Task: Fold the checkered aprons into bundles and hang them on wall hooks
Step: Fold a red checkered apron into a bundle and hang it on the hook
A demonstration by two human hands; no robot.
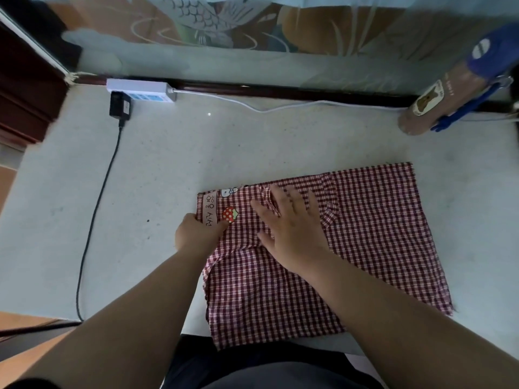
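Observation:
A red-and-white checkered apron (376,231) lies partly folded on the pale table (168,175), its near edge hanging over the table's front. It carries a strawberry patch and a lettered beige band near its left edge. My left hand (196,234) grips that left edge at the band, thumb on top of the cloth. My right hand (292,228) lies flat on the apron's middle, fingers spread, pressing the fabric down.
A white power strip (140,89) with a black adapter (120,105) sits at the back left; a black cable (95,217) runs to the front edge, a white cable (280,108) along the back. A brown and blue bundle (455,91) stands back right.

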